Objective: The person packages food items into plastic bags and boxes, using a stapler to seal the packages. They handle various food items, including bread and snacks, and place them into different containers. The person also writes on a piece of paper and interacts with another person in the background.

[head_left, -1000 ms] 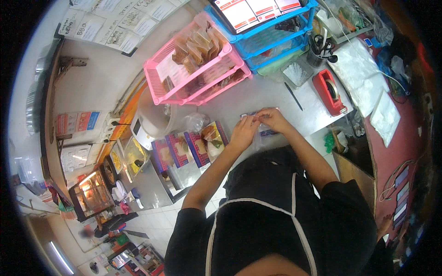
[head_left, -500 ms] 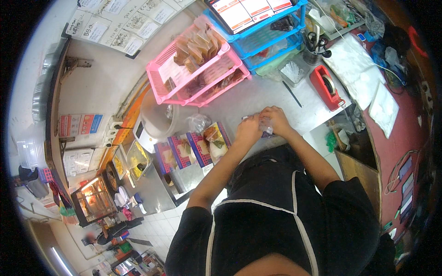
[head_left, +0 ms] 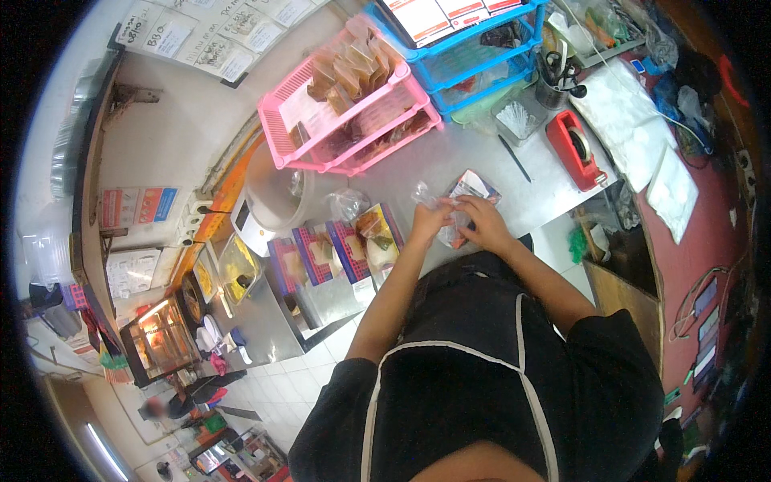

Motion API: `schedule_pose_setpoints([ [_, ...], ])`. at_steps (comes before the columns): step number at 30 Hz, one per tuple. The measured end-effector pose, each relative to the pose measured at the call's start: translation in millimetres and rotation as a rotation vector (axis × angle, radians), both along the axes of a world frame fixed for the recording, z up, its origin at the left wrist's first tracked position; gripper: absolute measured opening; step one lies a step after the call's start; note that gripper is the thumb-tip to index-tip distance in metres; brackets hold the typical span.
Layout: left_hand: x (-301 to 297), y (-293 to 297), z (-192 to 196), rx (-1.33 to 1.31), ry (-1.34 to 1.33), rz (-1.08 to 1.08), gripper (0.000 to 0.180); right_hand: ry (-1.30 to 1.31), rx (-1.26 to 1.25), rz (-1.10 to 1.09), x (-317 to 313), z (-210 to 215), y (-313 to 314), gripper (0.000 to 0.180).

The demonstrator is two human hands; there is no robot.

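My left hand [head_left: 432, 222] pinches a clear plastic bag [head_left: 423, 194] over the metal counter. Close beside it, my right hand [head_left: 484, 225] has its fingers bent onto the same bag. Just beyond the right hand lies a small printed packet [head_left: 475, 185] in dark blue, white and orange-red; the hands partly hide it, and I cannot tell whether the bag is around it. Left of my left forearm stand several purple-and-red food boxes [head_left: 347, 251] in a row. The nearest holds a white portion and wrapped food [head_left: 376, 230]. Behind them sits a crumpled clear bag [head_left: 347, 204].
A pink tiered basket [head_left: 293, 149] of brown packets and blue stacked trays [head_left: 450, 79] stand at the back. A red tape dispenser [head_left: 575, 153] and a dark pen [head_left: 514, 157] lie to the right. At left are a clear tub [head_left: 277, 197] and a glass warmer [head_left: 161, 341].
The printed packet now shows beyond my hands, where it was mostly hidden before. Part of the clear bag now stands up above my left hand. Both hands have shifted slightly.
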State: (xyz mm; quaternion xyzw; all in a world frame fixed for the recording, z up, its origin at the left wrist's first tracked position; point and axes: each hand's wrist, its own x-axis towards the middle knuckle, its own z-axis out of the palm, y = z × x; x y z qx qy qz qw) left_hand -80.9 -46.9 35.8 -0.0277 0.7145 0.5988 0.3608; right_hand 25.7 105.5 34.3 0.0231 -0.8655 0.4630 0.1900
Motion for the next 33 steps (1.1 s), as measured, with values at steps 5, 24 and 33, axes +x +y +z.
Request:
schedule_pose_setpoints([
  [5,3,2,5,0.071,-0.03,0.008,0.027,-0.101,-0.328,-0.103,-10,-18,-6,0.016],
  [24,14,-5,-13,0.118,0.205,-0.091,0.03,-0.201,-0.578,-0.085,-22,-42,-6,0.01],
  [33,15,-7,-6,0.023,0.321,-0.207,0.024,-0.231,-0.609,-0.1,-22,-49,-7,0.014],
])
